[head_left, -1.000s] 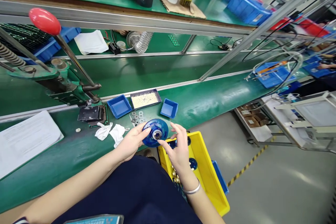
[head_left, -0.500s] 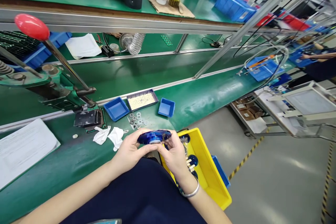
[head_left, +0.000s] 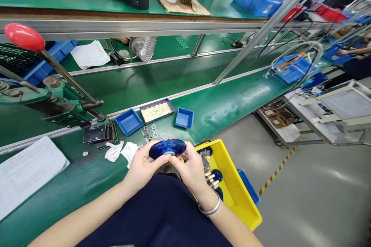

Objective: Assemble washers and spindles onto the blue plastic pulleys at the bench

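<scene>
A glossy dark blue, round, dish-like part (head_left: 167,147) is held between both hands in front of my body. My left hand (head_left: 146,165) grips its left side, thumb along the lower edge. On the right side, my right hand (head_left: 189,166) holds it the same way, and the two thumbs nearly meet under a pale central piece. The fingers behind the part are mostly hidden. Just beyond the hands lie several metal washers (head_left: 154,131) and two white finger-cot-like scraps (head_left: 129,151). A yellow bin (head_left: 232,181) beside my right forearm contains blue round parts and pale-ended pieces.
Blue trays (head_left: 128,122) (head_left: 184,118) flank a shallow box of small cream pieces (head_left: 156,111). A lever press with a red knob (head_left: 24,37) stands left, above papers (head_left: 29,173). Overhead, a shelf edge (head_left: 116,27) crosses the bench. Another person's arm (head_left: 355,51) shows far right.
The blue part has tilted, so more of its broad curved face shows. Both hands keep hold of it, and the camera view has shifted slightly.
</scene>
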